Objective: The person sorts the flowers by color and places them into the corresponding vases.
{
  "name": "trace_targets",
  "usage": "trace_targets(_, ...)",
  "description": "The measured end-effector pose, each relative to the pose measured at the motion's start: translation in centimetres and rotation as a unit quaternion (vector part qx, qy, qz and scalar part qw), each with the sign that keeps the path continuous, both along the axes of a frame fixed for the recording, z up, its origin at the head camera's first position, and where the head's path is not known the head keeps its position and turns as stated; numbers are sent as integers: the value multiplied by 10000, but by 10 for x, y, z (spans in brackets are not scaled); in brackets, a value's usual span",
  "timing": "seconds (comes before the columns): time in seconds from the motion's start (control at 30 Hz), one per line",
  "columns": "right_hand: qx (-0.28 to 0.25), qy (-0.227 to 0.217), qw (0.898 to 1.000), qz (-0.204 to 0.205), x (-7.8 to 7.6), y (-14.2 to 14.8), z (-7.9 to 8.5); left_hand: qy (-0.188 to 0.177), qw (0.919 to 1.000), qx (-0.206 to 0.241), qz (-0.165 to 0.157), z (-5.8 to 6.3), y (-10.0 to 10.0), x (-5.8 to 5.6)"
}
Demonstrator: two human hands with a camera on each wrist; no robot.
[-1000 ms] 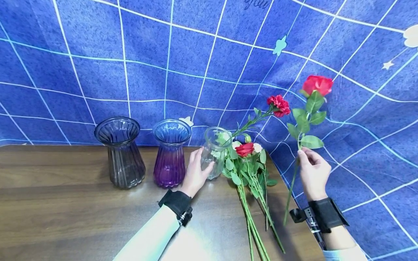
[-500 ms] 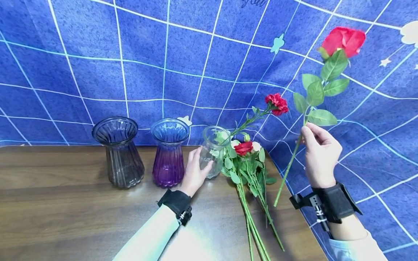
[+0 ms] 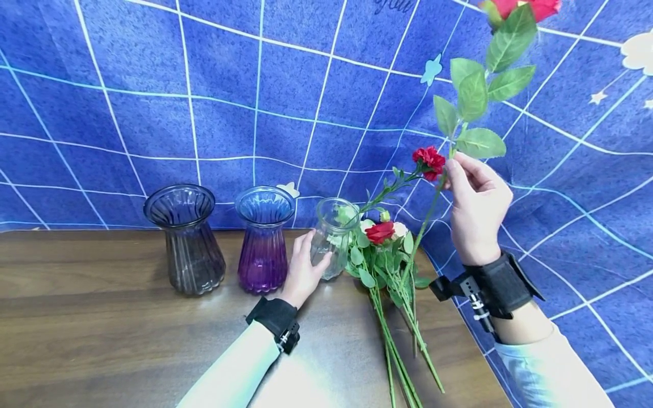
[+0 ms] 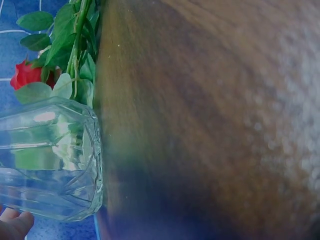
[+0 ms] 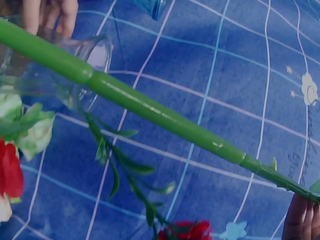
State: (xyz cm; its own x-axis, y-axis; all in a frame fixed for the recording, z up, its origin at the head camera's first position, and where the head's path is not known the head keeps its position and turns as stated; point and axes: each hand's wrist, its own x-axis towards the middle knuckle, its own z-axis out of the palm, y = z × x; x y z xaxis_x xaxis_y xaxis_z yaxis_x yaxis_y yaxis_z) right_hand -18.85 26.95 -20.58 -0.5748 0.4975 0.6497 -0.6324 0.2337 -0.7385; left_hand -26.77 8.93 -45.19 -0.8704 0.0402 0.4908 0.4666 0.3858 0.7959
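My left hand (image 3: 302,272) holds a clear ribbed glass vase (image 3: 340,249) by its side, thumb across the front. Its fingertips (image 4: 20,224) show beside the glass in the left wrist view. A red carnation (image 3: 429,161) leans out of the vase's mouth to the right. Raised at the right, my right hand (image 3: 480,209) pinches a red rose (image 3: 471,96) by the stem below its leaves. The bloom is partly cut off by the top edge of the head view. Its bare green stem (image 5: 150,112) slants down, overlapping the flowers on the table.
Several flowers lie in a bunch right of the vase, a red rose (image 3: 380,232) and white blooms among them, stems towards me. A purple-blue vase (image 3: 263,255) and a grey vase (image 3: 194,255) stand left on the wooden table (image 3: 102,328). Behind hangs a blue cloth (image 3: 224,73).
My right hand has lifted the rose, first up and right, then up and back left, so its bloom now reaches the top edge. The left hand and vase stay put.
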Motion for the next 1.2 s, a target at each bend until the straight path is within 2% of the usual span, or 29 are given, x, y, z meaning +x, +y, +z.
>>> trace_targets(0.4,77,223,9989,410,-27,-26,7,23,10000,-40,22,1,-1,1)
trace_targets(0.63,20,264,9989,388,-45,-37,18,-31,10000,-83,-8,1,-1,1)
trace_targets(0.8,131,117,9994,306,-56,-44,19,-105,9999,-60,-30,2,-1,2)
trace_targets(0.93,135,183,9994,278,-65,-48,19,-137,9999,-72,-29,1,-2,2)
trace_targets(1.2,203,87,9994,266,-76,-52,17,-20,10000,-50,-24,-2,-1,0)
